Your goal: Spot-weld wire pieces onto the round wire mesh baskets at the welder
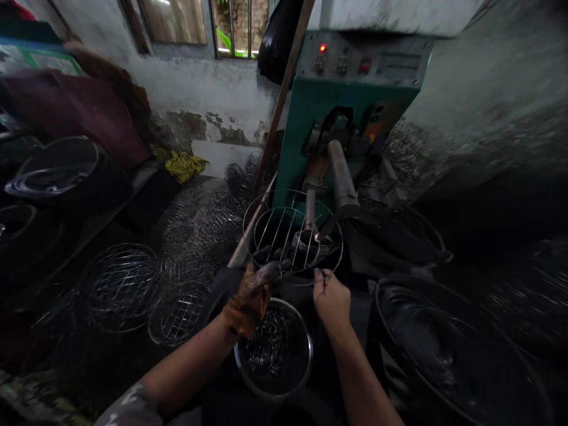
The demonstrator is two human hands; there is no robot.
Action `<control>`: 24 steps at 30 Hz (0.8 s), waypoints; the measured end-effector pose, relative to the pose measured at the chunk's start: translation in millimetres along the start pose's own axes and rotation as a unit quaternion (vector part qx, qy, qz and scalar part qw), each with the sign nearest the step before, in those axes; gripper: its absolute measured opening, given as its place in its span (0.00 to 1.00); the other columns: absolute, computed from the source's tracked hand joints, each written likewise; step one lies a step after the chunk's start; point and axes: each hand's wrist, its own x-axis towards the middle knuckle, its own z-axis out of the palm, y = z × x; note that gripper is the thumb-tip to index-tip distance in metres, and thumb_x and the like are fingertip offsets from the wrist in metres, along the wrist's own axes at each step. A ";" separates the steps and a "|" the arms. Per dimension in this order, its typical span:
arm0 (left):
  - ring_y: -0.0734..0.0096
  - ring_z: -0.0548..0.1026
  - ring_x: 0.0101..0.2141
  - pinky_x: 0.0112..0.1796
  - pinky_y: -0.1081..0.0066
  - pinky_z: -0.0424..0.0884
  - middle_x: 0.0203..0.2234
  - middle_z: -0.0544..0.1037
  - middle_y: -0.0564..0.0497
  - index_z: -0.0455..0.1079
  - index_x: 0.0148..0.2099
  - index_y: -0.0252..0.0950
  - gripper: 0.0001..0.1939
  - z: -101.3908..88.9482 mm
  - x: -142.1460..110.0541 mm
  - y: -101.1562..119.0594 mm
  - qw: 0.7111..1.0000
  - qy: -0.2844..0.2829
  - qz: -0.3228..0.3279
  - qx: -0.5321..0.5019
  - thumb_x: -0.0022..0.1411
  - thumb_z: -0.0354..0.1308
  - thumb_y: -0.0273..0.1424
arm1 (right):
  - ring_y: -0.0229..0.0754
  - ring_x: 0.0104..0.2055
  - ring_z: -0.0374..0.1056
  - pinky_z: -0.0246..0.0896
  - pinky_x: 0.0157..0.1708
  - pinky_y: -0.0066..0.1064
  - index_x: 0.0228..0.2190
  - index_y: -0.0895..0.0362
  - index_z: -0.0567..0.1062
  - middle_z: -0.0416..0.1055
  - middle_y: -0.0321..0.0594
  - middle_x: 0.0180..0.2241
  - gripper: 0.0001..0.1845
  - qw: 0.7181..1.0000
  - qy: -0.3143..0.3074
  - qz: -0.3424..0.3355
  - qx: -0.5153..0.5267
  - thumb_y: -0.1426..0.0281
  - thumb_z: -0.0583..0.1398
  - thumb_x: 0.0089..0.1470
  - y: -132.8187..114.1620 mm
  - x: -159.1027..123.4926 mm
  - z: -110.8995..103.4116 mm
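Note:
A round wire rack with parallel bars inside double rings is held at the front of a green welding machine. My left hand, in a stained orange-brown glove with dark fingers, grips the rack's near left side. At the near right rim, my bare right hand has its fingers pinched together on the wire; whether a smaller piece is also between them, I cannot tell. A small pink-white glow shows between the machine's electrodes, over the rack's right part. Below my hands, a metal bowl contains many small bent wire pieces.
Finished-looking wire grids are stacked on the left, beside a heap of wire pieces. A large dark basin stands on the right. A wooden post leans beside the machine. A yellow cloth lies near the wall.

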 end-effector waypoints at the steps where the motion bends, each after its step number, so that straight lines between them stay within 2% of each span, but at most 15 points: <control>1: 0.47 0.74 0.57 0.56 0.50 0.72 0.49 0.81 0.49 0.72 0.55 0.52 0.25 5.4 3.2 -2.2 1.000 -0.003 -0.011 -0.006 0.56 0.70 0.41 | 0.45 0.28 0.73 0.59 0.29 0.30 0.35 0.61 0.78 0.77 0.49 0.27 0.25 1.000 -0.006 0.006 -0.021 0.60 0.47 0.68 1.2 9.2 0.0; 5: 0.47 0.72 0.60 0.56 0.49 0.71 0.54 0.78 0.48 0.68 0.61 0.50 0.32 35.2 27.4 -7.7 0.998 -0.017 0.043 -0.038 0.55 0.71 0.40 | 0.45 0.28 0.73 0.55 0.28 0.31 0.38 0.64 0.79 0.78 0.51 0.30 0.17 0.995 -0.026 0.037 -0.092 0.67 0.52 0.66 -0.7 45.5 -0.4; 9: 0.48 0.69 0.62 0.60 0.47 0.67 0.59 0.74 0.47 0.64 0.63 0.50 0.38 54.4 44.1 -13.9 0.993 -0.028 0.092 -0.071 0.52 0.73 0.37 | 0.45 0.28 0.74 0.54 0.28 0.30 0.41 0.64 0.79 0.78 0.51 0.30 0.16 0.988 -0.030 0.054 -0.142 0.68 0.54 0.67 -3.9 70.0 -1.6; 13: 0.47 0.67 0.64 0.60 0.46 0.66 0.60 0.73 0.47 0.64 0.62 0.50 0.36 60.6 49.8 -18.0 0.993 -0.040 0.076 -0.078 0.54 0.73 0.36 | 0.46 0.30 0.75 0.56 0.28 0.30 0.42 0.64 0.79 0.79 0.52 0.30 0.17 0.982 -0.042 0.057 -0.172 0.67 0.53 0.67 -3.2 82.4 -1.8; 16: 0.48 0.66 0.64 0.60 0.47 0.67 0.63 0.70 0.47 0.63 0.64 0.51 0.36 65.0 54.2 -19.2 0.991 -0.019 0.091 -0.098 0.56 0.71 0.37 | 0.47 0.31 0.76 0.60 0.29 0.31 0.43 0.63 0.79 0.79 0.52 0.31 0.17 0.979 -0.064 0.068 -0.182 0.68 0.53 0.67 -3.3 87.1 -3.2; 19: 0.50 0.65 0.65 0.60 0.48 0.67 0.65 0.67 0.48 0.61 0.66 0.54 0.36 67.3 55.3 -16.9 0.992 -0.009 0.068 -0.106 0.58 0.70 0.37 | 0.49 0.32 0.77 0.63 0.31 0.33 0.45 0.64 0.79 0.79 0.54 0.32 0.17 0.978 -0.076 0.069 -0.183 0.69 0.54 0.67 -4.9 90.2 -6.7; 24: 0.49 0.66 0.64 0.60 0.47 0.67 0.64 0.68 0.49 0.60 0.66 0.55 0.38 68.6 52.4 -11.9 0.992 -0.016 0.062 -0.108 0.57 0.70 0.33 | 0.51 0.35 0.78 0.66 0.34 0.34 0.47 0.64 0.79 0.80 0.55 0.34 0.17 0.974 -0.100 0.079 -0.188 0.70 0.55 0.66 -11.1 92.8 -12.8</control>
